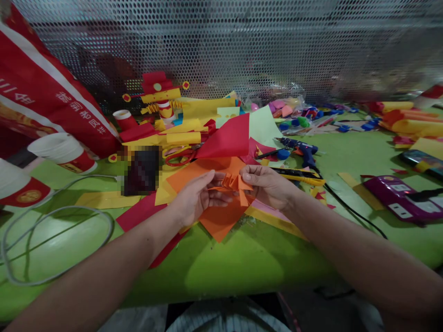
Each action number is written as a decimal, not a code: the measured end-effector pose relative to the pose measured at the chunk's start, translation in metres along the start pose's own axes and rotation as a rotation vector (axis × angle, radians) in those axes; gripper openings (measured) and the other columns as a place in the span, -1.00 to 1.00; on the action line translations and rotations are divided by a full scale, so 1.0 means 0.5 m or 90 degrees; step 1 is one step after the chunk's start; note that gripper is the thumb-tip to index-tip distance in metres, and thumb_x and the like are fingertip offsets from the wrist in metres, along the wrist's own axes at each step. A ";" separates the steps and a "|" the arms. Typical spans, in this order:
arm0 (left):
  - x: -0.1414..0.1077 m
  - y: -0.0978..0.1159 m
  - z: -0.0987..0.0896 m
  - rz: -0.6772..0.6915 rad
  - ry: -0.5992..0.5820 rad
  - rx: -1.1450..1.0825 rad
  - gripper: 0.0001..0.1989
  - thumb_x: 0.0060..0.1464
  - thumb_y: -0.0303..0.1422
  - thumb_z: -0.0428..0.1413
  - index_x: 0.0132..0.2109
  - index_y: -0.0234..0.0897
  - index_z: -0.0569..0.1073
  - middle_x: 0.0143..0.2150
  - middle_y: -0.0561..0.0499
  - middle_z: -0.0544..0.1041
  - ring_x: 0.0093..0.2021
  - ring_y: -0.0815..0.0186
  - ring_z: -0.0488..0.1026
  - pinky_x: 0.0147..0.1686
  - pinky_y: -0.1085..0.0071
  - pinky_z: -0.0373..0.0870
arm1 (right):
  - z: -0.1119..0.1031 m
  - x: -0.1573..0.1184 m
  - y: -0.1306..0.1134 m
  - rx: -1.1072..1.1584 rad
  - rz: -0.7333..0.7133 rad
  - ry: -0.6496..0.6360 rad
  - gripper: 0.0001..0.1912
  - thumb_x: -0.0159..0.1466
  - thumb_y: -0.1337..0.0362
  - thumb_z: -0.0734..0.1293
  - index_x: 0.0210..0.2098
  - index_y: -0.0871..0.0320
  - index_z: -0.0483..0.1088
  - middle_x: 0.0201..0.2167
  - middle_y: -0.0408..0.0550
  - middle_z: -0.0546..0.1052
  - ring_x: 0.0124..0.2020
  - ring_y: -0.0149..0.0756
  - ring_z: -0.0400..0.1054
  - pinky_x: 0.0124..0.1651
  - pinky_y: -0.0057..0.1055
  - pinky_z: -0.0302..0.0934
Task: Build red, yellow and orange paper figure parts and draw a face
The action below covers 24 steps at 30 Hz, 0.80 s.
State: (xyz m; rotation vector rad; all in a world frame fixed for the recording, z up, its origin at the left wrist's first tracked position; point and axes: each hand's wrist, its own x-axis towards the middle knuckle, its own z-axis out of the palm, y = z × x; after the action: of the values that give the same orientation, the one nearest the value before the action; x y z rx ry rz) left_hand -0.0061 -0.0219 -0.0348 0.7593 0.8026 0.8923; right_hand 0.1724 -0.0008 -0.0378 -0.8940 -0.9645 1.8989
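A pleated strip of orange paper [232, 182] is held between my two hands above the table. My left hand [204, 193] has its fingers curled at the strip's left end. At the strip's right end, the thumb and fingers of my right hand [265, 183] pinch the paper, and a short flap hangs down there. Beneath the hands lies a flat orange sheet [221, 223] with red and yellow sheets around it. Behind them are a red sheet [230, 138] and red-handled scissors [182, 157]. A yellow utility knife [301, 175] lies just right of my right hand.
A blue glue gun [302, 148] and a purple power strip [398, 196] are on the right of the green table [242, 272]. White-and-red paper cups [64, 152], a grey cable and a large red bag [51, 87] stand or lie left. Paper models are at the back.
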 end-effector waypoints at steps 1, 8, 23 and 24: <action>0.000 0.000 -0.001 0.005 0.013 0.004 -0.78 0.15 -0.27 -0.05 -0.23 -0.31 0.41 -0.40 -0.01 0.48 -0.47 0.33 0.49 -0.40 0.37 0.45 | -0.001 0.000 -0.001 -0.006 0.008 0.003 -0.66 -0.24 0.21 0.56 -0.63 0.19 0.35 -0.69 -0.27 0.36 -0.65 -0.53 0.24 -0.58 -0.55 0.17; 0.001 -0.002 0.000 0.023 0.025 0.018 -0.84 0.07 -0.34 0.06 -0.22 -0.30 0.45 -0.31 0.00 0.48 -0.44 0.39 0.47 -0.35 0.37 0.45 | -0.003 -0.003 -0.003 -0.030 0.056 0.001 -0.68 -0.21 0.23 0.55 -0.60 0.19 0.35 -0.67 -0.26 0.40 -0.63 -0.48 0.30 -0.54 -0.48 0.26; 0.004 -0.007 0.003 -0.015 0.024 0.006 -0.90 0.05 -0.41 0.09 -0.32 -0.34 0.49 -0.37 -0.03 0.55 -0.36 0.38 0.49 -0.31 0.44 0.46 | 0.005 0.000 0.003 -0.051 0.055 0.030 -0.65 -0.20 0.21 0.54 -0.58 0.18 0.31 -0.71 -0.26 0.39 -0.70 -0.50 0.26 -0.62 -0.50 0.18; 0.004 -0.007 0.002 -0.020 0.018 0.006 -0.89 0.06 -0.40 0.08 -0.32 -0.34 0.49 -0.38 -0.04 0.55 -0.36 0.37 0.49 -0.31 0.43 0.46 | 0.002 0.000 0.002 -0.045 0.055 0.026 -0.67 -0.18 0.22 0.54 -0.58 0.18 0.32 -0.70 -0.26 0.40 -0.69 -0.51 0.26 -0.61 -0.51 0.19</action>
State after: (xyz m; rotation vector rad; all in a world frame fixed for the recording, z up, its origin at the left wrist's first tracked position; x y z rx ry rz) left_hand -0.0031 -0.0220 -0.0376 0.7410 0.8424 0.8735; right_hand 0.1711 -0.0014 -0.0384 -1.0262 -0.9883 1.9214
